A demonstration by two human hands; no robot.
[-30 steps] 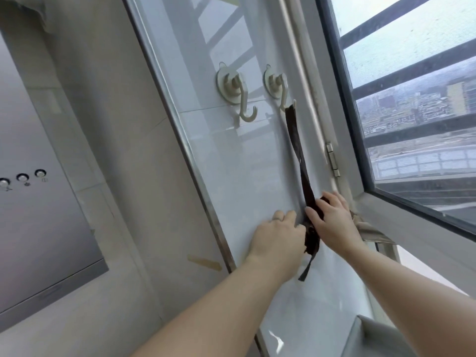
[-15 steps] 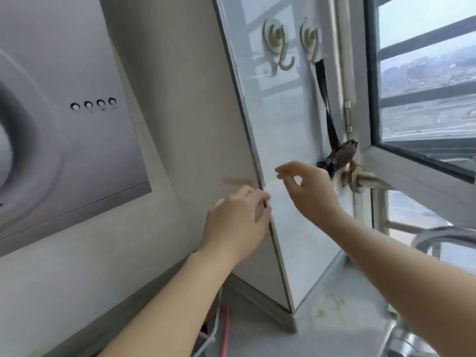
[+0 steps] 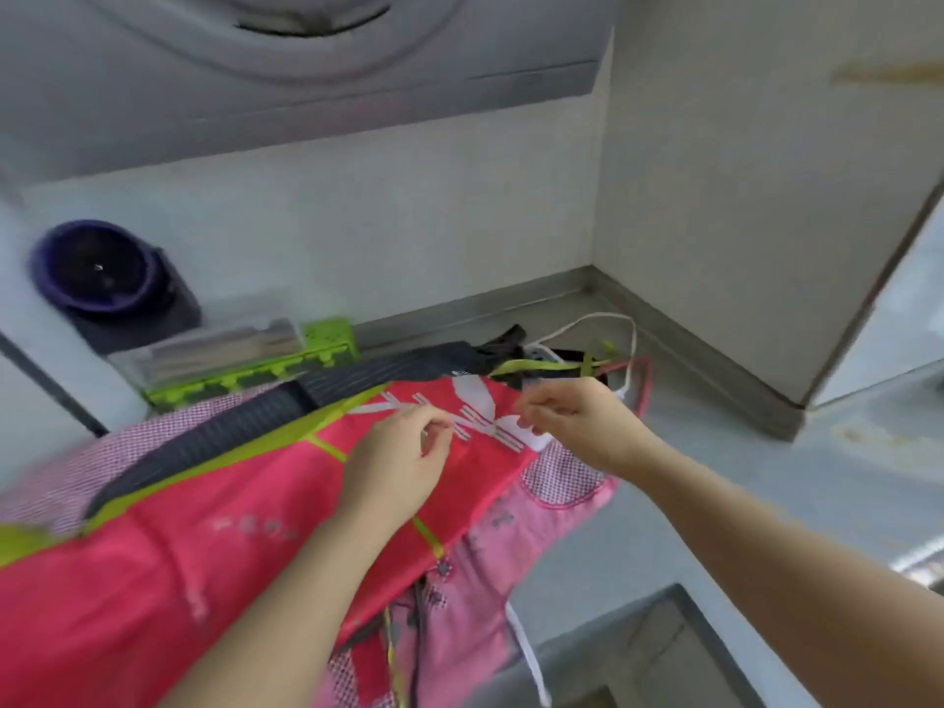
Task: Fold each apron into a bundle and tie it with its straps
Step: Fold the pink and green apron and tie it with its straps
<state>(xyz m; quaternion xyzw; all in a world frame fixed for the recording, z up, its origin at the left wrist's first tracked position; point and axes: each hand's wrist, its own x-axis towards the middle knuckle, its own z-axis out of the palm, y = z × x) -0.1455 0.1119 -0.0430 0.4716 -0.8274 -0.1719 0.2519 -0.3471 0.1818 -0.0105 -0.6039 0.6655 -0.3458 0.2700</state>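
Note:
Several aprons lie piled on the counter. On top is a red apron [image 3: 214,544] with lime-green trim and a white logo. A dark striped apron [image 3: 286,406] shows behind it, and a pink checked apron [image 3: 511,534] sticks out beneath it. Green, white and pink straps [image 3: 587,365] trail off towards the wall corner. My left hand [image 3: 403,462] hovers over the red apron beside the logo, fingers loosely curled and holding nothing. My right hand [image 3: 577,421] is at the apron's far edge, fingers bent downward and holding nothing. The picture is blurred by motion.
A green box with a clear lid [image 3: 240,360] stands against the back wall. Left of it a purple bowl [image 3: 97,273] rests on a dark base. A range hood [image 3: 306,53] hangs overhead. Grey counter [image 3: 740,482] lies to the right, with a sink edge [image 3: 664,651] at the lower right.
My view swung down from the wall hooks and window to the counter. Both hands let go of the dark strap on the hook and came down over the red apron.

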